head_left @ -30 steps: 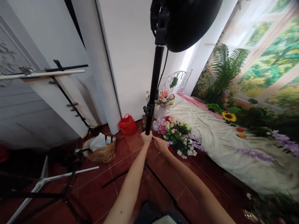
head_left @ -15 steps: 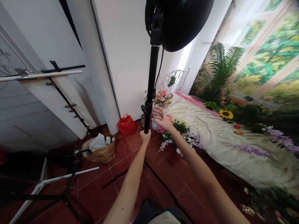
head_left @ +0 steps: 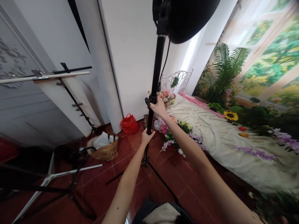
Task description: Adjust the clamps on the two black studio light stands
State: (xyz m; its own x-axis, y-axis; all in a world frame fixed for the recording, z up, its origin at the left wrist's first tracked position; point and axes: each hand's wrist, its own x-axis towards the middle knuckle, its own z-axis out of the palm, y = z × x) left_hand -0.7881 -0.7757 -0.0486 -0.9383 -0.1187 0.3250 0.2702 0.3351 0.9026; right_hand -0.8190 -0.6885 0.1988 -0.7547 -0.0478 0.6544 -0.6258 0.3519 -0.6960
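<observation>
Black stand point(head_left: 158, 65) on the tiled floor point(head_left: 126, 193), directly in front of the person, legs spread. Lamp point(head_left: 191, 18) at its top, back towards us, upper part cut off from view. Thin cord point(head_left: 166, 57) hangs down beside the pole.

Left grip point(head_left: 147, 136): low on the stand, hand closed round the pole, thumb on the bed side. Right grip point(head_left: 158, 107): higher, wrapped about the pole at the collar, thumb across the near side; some fingers hidden, so how tightly I cannot tell. Black knob point(head_left: 147, 101) juts out on the far side of the collar from that hand.

Bed point(head_left: 207, 133) to the right, cream cover rumpled. Flowers point(head_left: 163, 126) on the floor along its near edge, partly behind the right forearm. More blooms point(head_left: 168, 95) by the headboard point(head_left: 181, 77) corner. Pink cloth point(head_left: 201, 107) along the far edge, then a sunflower point(head_left: 231, 116), red fruit point(head_left: 242, 128) and orange fruit point(head_left: 243, 135) just beside each other. Purple spray point(head_left: 254, 152) lies between far and near edges.

Left side of floor: red bag point(head_left: 129, 124) near the wall; basket point(head_left: 108, 151) beside it, white bag point(head_left: 101, 140) inside.
</observation>
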